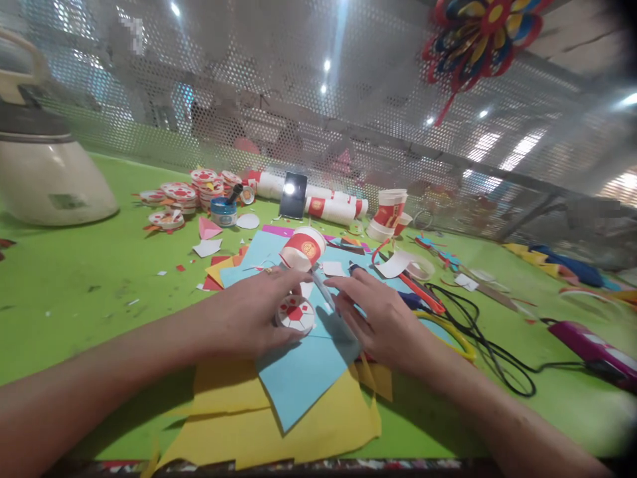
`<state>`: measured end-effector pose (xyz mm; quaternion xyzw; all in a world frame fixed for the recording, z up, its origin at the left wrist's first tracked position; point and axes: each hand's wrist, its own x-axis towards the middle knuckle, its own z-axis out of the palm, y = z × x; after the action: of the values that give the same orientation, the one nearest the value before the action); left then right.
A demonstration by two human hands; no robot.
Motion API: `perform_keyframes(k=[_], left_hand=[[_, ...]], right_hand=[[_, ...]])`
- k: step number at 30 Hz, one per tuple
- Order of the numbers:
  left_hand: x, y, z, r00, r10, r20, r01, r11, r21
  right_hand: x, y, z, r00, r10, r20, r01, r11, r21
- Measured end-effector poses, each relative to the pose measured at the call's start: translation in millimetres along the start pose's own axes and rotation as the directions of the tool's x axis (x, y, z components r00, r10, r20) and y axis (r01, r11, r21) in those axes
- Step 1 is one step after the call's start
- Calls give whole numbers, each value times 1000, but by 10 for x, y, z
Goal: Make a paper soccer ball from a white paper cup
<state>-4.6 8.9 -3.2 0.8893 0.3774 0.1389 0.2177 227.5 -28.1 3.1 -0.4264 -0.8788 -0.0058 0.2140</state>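
My left hand [249,309] curves round a small, round white paper piece with a red football-like pattern [295,315], thumb at its near edge and fingers at its far side. My right hand [381,315] is over the light blue paper [308,378], fingers loosely bent and apart. Its fingertips are at a slim pale pen-like stick [323,291]; whether they touch it is unclear. Just beyond both hands, a red and white paper cup [304,247] lies tilted with a cut edge. Yellow paper [233,425] lies under the blue sheet.
Patterned round pieces [179,196] are stacked at the back left beside a blue jar [223,211]. A phone [293,195] leans on rows of paper cups [331,207]. Yellow-handled scissors [460,342], a black cord [497,372] and a purple tool [592,345] lie right. A kettle [50,172] stands left.
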Motion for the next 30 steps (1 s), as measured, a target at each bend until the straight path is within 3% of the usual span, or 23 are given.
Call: perform_keyframes(k=[6, 14, 20, 30], left_hand=[[37, -33, -136, 998, -40, 43, 41, 999, -34], [29, -138, -107, 999, 2, 34, -1, 999, -33], [40, -153, -95, 999, 14, 32, -13, 999, -32], [20, -36, -159, 998, 6, 62, -7, 1000, 11]], right_hand=[[-30, 4, -1, 992, -85, -96, 95, 990, 106], [51, -69, 83, 994, -71, 86, 76, 995, -57], [198, -158, 140, 963, -24, 269, 100, 957, -272], [334, -273, 169, 952, -58, 300, 170, 917, -361]])
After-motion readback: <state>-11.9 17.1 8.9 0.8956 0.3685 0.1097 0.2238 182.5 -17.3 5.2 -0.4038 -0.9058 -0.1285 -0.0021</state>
